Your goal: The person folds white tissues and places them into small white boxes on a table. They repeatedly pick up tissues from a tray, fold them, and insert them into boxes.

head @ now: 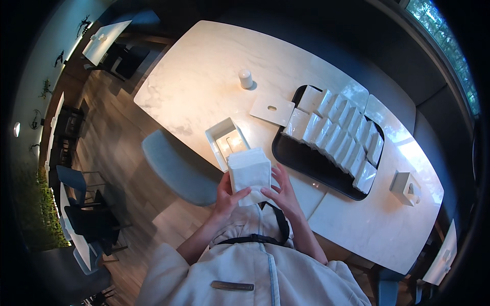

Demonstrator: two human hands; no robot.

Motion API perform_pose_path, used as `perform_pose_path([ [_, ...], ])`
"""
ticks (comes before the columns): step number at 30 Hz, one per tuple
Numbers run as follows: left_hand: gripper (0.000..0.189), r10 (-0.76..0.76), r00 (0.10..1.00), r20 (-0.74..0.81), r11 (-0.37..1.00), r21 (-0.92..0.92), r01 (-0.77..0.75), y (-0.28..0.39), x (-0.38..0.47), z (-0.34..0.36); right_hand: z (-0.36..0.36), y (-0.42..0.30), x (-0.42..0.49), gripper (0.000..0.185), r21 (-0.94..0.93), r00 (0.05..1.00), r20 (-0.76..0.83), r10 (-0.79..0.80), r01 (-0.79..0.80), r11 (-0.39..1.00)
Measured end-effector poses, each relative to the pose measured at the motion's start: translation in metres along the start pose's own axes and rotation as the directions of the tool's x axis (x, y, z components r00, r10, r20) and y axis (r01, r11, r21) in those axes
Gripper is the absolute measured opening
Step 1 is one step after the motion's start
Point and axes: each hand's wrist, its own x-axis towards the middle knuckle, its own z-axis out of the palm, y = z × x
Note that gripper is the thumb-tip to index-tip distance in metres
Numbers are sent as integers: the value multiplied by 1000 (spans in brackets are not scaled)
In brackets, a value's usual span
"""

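Note:
Between my left hand and my right hand is a stack of white paper napkins, held close to my body. The left fingers wrap its side with the thumb on top; the right thumb presses the near edge while the other fingers lie along the right side. Just beyond it on the marble table stands an open white box, and I see no napkins inside it. A flat white lid with an oval slot lies farther off, one corner at a black tray. Wrapped white napkin packs fill much of that tray in rows.
A white cylindrical container stands on the table past the open box. A white tissue box stands at the right. A blue-grey chair is against the table's left edge. More tables and chairs stand at the far left.

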Motion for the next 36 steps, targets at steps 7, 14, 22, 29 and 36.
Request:
perform_pose_path([
  [7, 49, -248, 960, -127, 912, -364, 187, -17, 45, -32, 41, -19, 94, 70, -204, 998, 46, 34, -24, 979],
  [14, 40, -366, 896, -253, 855, -470, 217, -22, 96, -57, 71, -16, 166, 56, -405, 976, 165, 143, -65, 912],
  [22, 42, -347, 913, -213, 816, -549, 182, -22, 106, -67, 106, 11, 126, 69, 544, 893, -195, 407, -247, 802],
  [29, 31, -289, 954, -82, 843, -494, 213, -8, 100, -78, 139, 10, 111, 74, 552, 870, -393, 298, -36, 833],
  [36, 39, 216, 976, -5, 903, 382, -198, 24, 188, -171, 129, 2, 105, 71, 585, 911, -325, 255, -19, 811],
])
